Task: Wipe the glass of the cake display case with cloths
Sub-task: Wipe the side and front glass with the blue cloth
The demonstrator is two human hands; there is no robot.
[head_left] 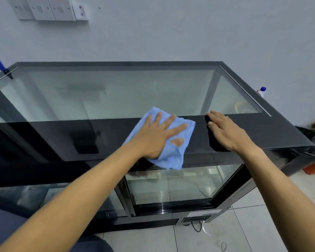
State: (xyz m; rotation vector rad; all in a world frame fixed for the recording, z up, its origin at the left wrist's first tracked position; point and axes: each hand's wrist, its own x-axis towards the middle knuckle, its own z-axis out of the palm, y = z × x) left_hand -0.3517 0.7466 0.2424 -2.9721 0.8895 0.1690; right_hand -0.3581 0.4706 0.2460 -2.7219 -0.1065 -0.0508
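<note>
The left hand lies flat, fingers spread wide, pressing a blue cloth onto the dark band of the case top; its thumb tip shows through a fold in the cloth. This grip is wide, nothing pinched. The cloth's lower edge hangs just past the front rim below the palm. Right of that hand, apart from the cloth, the right hand rests flat on the same band, fingers straight and together. Beyond both fingertips lies the clear glass.

Left hand flat on blue cloth
</note>
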